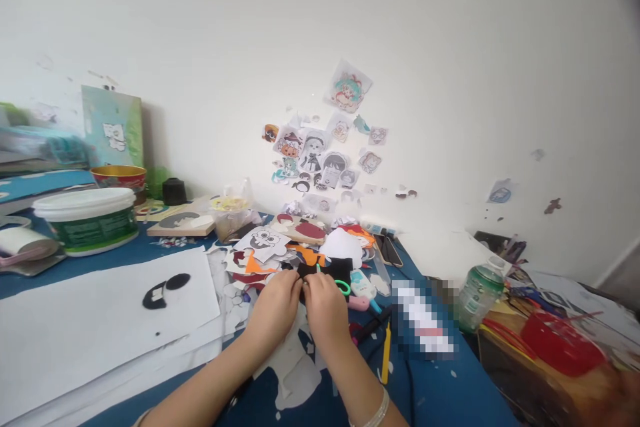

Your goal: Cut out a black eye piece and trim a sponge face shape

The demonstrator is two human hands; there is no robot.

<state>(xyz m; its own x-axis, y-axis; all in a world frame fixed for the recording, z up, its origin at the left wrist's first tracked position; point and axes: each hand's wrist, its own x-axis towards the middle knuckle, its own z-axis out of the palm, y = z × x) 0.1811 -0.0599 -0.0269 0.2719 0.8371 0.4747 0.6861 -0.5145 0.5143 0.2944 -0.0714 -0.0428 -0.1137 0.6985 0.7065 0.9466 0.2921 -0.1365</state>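
Observation:
My left hand and my right hand meet over the cluttered middle of the desk, both closed, fingertips pinched together. Something small and dark shows between them, too covered by the fingers to name. Just beyond my fingertips lies black paper, with green-handled scissors beside my right hand. A heap of cut paper surrounds them, including a cartoon-face cutout and a white rounded piece. White scraps lie below my wrists. To the left, black cutouts rest on a large white sheet.
A white-lidded green tub and a red-gold bowl stand at left. A phone, a yellow craft knife and a green-labelled bottle are on the right. Stickers cover part of the wall.

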